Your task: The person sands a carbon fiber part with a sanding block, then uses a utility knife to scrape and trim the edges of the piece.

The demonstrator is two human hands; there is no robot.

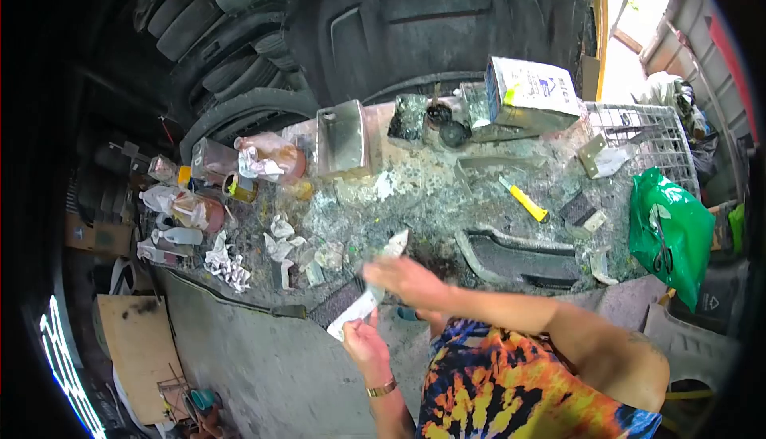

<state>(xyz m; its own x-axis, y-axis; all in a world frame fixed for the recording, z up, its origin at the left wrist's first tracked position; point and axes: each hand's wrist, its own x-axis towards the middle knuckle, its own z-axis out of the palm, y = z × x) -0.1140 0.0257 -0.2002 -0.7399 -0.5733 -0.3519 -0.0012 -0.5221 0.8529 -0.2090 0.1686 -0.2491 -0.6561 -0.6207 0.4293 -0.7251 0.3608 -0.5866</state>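
A narrow white strip-like piece (357,311) slants up over the front edge of the workbench. My left hand (367,347) grips its lower end, with the thumb on top. Over its middle lies my right hand (405,281), fingers stretched out and slightly blurred; whether anything is under the palm is hidden. The upper tip of the piece shows beyond my right fingers. Just left of the piece, a dark rough block (333,302) sits at the bench edge.
The stained workbench (415,199) carries crumpled paper (227,262), a yellow-handled cutter (527,202), a dark curved part (519,259), a metal tray (343,140) and bottles (179,236). A green bag (672,227) hangs at right. A white box (533,92) stands behind.
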